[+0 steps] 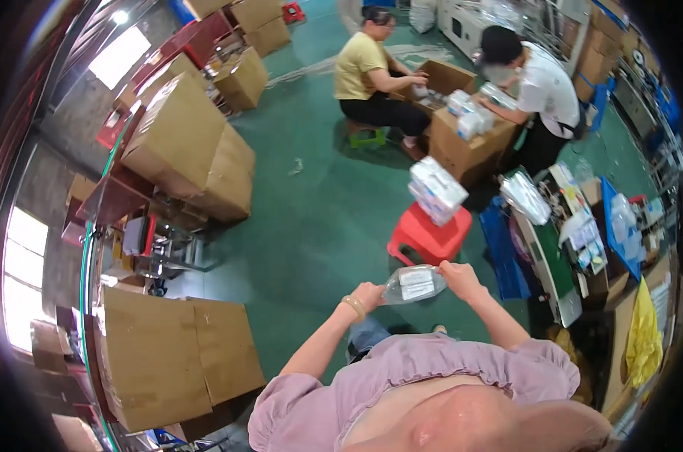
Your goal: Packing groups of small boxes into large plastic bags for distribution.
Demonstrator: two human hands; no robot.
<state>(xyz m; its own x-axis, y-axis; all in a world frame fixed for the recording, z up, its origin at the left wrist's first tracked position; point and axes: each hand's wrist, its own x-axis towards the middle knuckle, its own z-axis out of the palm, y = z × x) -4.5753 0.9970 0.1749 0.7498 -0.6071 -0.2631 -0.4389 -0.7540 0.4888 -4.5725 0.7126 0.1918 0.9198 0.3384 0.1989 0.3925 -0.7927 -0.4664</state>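
A clear plastic bag (396, 291) with small white packs (418, 283) inside is stretched between my two hands in front of my body. My left hand (368, 295), with a pale bangle at its wrist, is closed on the bag's left end. At the other end, my right hand (459, 279) pinches the bag's upper right corner. Just beyond the bag is a red plastic stool (432, 235), and a stack of white wrapped packs (437, 190) sits on it.
Ahead, a seated person (364, 71) and a standing person (541, 94) work at cardboard boxes, one box (462, 147) carrying wrapped packs. Large cartons (157, 358) line the left. On the right are a green-topped table (548, 252), a blue tray (616, 226) and a yellow bag (644, 335).
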